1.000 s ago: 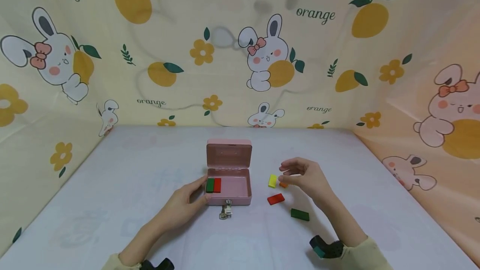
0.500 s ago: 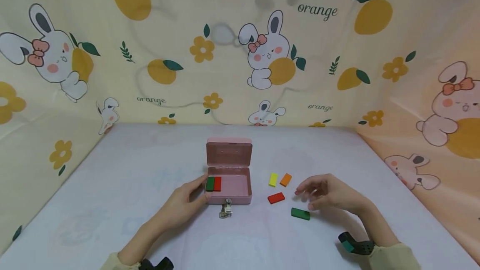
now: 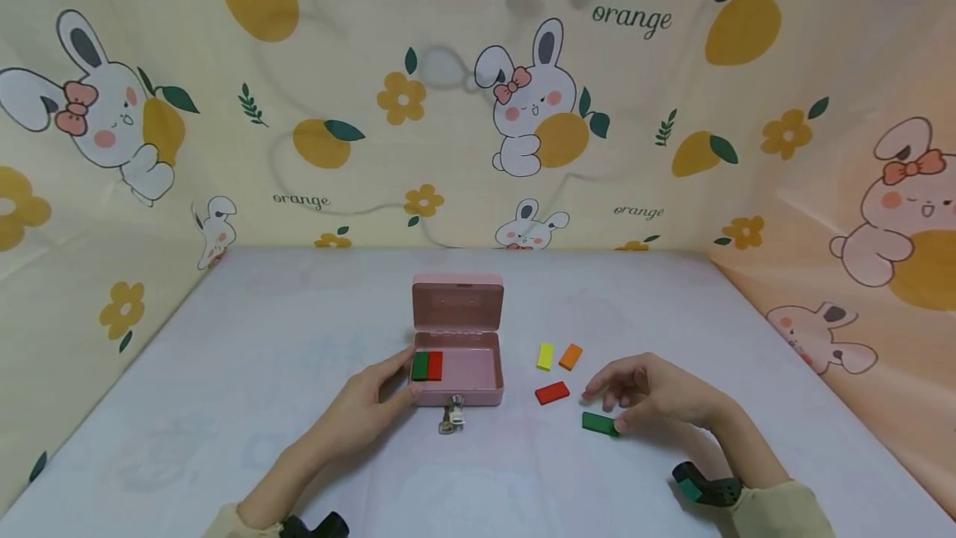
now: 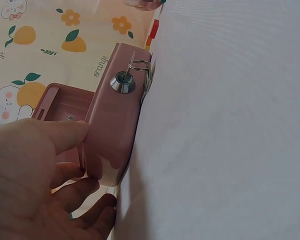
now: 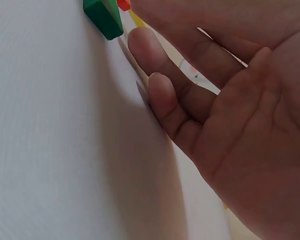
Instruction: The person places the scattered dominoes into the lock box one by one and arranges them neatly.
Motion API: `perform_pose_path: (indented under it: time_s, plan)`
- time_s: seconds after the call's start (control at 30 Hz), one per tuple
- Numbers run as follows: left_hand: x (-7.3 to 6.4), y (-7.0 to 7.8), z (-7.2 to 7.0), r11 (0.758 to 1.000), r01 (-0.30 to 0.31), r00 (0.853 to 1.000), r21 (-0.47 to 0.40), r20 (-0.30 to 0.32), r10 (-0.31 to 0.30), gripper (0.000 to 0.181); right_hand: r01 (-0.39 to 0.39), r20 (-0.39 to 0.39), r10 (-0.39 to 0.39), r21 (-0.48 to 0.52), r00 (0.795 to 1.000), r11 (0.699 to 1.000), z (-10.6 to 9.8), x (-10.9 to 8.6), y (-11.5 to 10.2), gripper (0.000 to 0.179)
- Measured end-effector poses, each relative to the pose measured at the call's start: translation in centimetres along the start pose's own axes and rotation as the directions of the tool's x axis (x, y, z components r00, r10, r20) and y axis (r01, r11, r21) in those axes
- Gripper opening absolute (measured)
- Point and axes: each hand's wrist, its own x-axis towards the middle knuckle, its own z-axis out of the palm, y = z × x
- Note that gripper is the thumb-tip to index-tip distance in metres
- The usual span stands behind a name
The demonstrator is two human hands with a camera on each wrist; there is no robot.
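fingers of right hand curve beside green block.

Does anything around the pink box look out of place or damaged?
No visible damage or spill. Four loose blocks look untidy, lying at uneven angles right of the box; the two inside sit squarely side by side.

Box glossy, apparently painted metal; lock shiny.

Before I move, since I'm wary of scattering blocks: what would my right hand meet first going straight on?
Probably the loose green rectangular block; your right hand may be touching it, though depth is unclear. A loose red rectangular block lies beyond.
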Motion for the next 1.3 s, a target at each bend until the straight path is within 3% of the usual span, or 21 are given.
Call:
perform_pose_path:
  time_s: [0.17,0.43,0.83,1.3]
  plan:
    - [0.00,0.08,-0.03,1.000,0.000,1.000,-0.003,0.000,0.000,0.063,0.017,0.017,-0.017,0.001,1.000,1.000,0.00,-0.07,0.03,0.044]
    - [0.01,0.05,-0.02,1.000,-0.018,1.000,-0.004,-0.001,0.018,0.064,-0.014,-0.018,0.014,-0.013,1.000,1.000,0.12,-0.13,-0.25,0.047]
    - [-0.14,0.04,0.02,1.000,-0.016,1.000,-0.004,-0.008,0.016,0.064,-0.007,0.048,0.007,-0.005,0.999,1.000,0.25,-0.03,0.02,0.048]
    - [-0.13,0.16,0.00,1.000,-0.017,1.000,-0.006,-0.008,0.017,0.065,0.009,0.056,-0.007,-0.044,0.998,0.999,0.48,0.33,0.34,0.048]
